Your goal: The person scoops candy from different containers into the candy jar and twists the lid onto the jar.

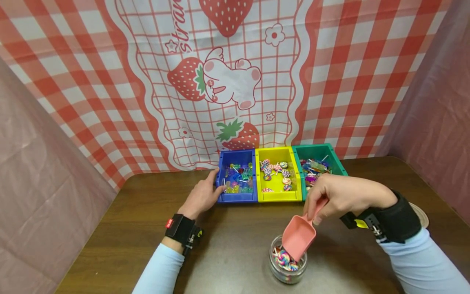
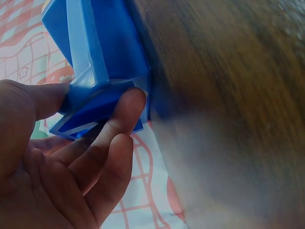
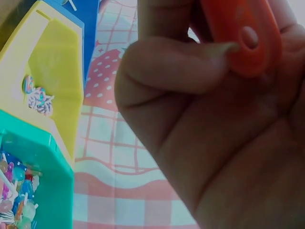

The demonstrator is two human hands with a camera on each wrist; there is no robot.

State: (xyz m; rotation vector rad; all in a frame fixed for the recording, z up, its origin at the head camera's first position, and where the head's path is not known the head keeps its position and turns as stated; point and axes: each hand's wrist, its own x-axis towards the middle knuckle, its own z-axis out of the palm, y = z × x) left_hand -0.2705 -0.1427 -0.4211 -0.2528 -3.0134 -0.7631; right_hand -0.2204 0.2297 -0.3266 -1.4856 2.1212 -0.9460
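My right hand (image 1: 339,197) grips the handle of a pink scoop (image 1: 299,237), seen as an orange-red handle end (image 3: 250,36) in the right wrist view. The scoop tilts down, its front lip inside the mouth of a glass jar (image 1: 288,277). Swirled candies (image 1: 283,259) fill the jar near its top. On the left, my left hand (image 1: 201,195) holds the side wall of a blue bin (image 1: 238,198), thumb and fingers on its edge. The left wrist view shows the fingers (image 2: 125,112) curled at the blue bin's corner.
Beside the blue bin stand a yellow bin (image 1: 280,197) with swirled lollipops and a green bin (image 1: 315,150) with mixed wrapped candies. A checked strawberry cloth (image 1: 235,81) hangs behind the wooden table (image 1: 147,228). A round pale object (image 1: 420,214) lies partly behind the right wrist.
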